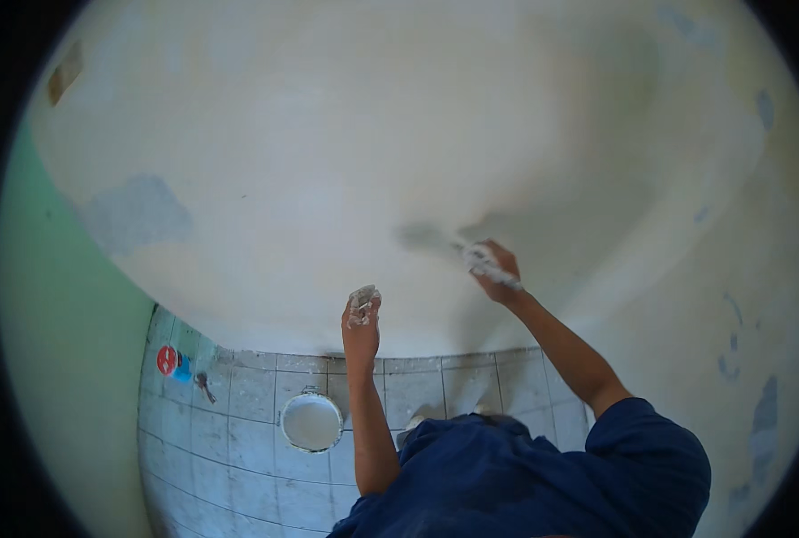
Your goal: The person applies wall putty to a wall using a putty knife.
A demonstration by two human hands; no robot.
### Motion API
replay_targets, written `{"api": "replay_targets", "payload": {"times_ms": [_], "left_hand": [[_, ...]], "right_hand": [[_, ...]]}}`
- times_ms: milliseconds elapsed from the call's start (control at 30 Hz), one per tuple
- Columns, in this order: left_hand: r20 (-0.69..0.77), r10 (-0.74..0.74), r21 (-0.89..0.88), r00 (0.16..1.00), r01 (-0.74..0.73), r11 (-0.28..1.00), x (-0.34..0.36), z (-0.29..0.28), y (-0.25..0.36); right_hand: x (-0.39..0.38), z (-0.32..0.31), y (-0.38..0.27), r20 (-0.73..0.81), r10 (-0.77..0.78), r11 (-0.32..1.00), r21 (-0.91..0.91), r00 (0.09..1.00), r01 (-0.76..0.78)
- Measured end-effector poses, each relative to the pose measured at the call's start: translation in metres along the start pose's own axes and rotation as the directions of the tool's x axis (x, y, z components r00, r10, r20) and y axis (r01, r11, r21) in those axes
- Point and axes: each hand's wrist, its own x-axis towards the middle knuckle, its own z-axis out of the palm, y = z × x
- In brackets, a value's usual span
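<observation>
In front of the pale wall (328, 152), my right hand (500, 264) is closed around the white-smeared handle of a putty knife (482, 260). Its blurred blade points left and lies at or close to the wall surface; its exact contact cannot be made out. Lower and to the left, my left hand (361, 332) is raised with its fingers closed around a greyish flat piece (363, 294) coated in white paste. That piece's kind is unclear. A round bucket (286, 423) with white material inside stands on the floor below my left forearm.
Grey floor tiles (251, 394) run along the wall's foot. At the left corner are a red round item (166, 360), a blue container (182, 368) and a small dark object (205, 386). A green wall (68, 314) adjoins on the left. Grey patches (139, 215) mark the pale wall.
</observation>
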Motion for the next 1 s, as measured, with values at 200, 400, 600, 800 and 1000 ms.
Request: {"api": "replay_targets", "payload": {"times_ms": [200,400,600,800,1000], "left_hand": [[0.307,-0.104,0.01,0.946,0.106,0.994,0.003,0.054,-0.028],[0.538,-0.227,0.046,0.811,0.241,0.969,0.004,0.096,-0.054],[0.473,-0.303,-0.055,0.827,0.371,0.927,0.008,0.094,-0.106],[0.418,-0.615,-0.158,0.668,0.72,0.675,0.008,0.053,-0.186],[0.27,-0.699,-0.354,0.662,0.744,0.567,-0.059,-0.001,-0.231]], "right_hand": [[-0.113,-0.043,0.001,-0.329,0.909,0.401,0.857,0.256,-0.323],[-0.238,-0.105,-0.02,-0.343,0.9,0.365,0.931,-0.269,0.033],[-0.328,-0.155,-0.066,-0.413,0.751,0.536,0.837,-0.515,0.11],[-0.389,-0.157,-0.073,-0.424,0.718,0.566,0.817,-0.552,0.109],[-0.429,-0.184,-0.049,-0.421,0.756,0.48,0.877,-0.501,-0.013]]}}
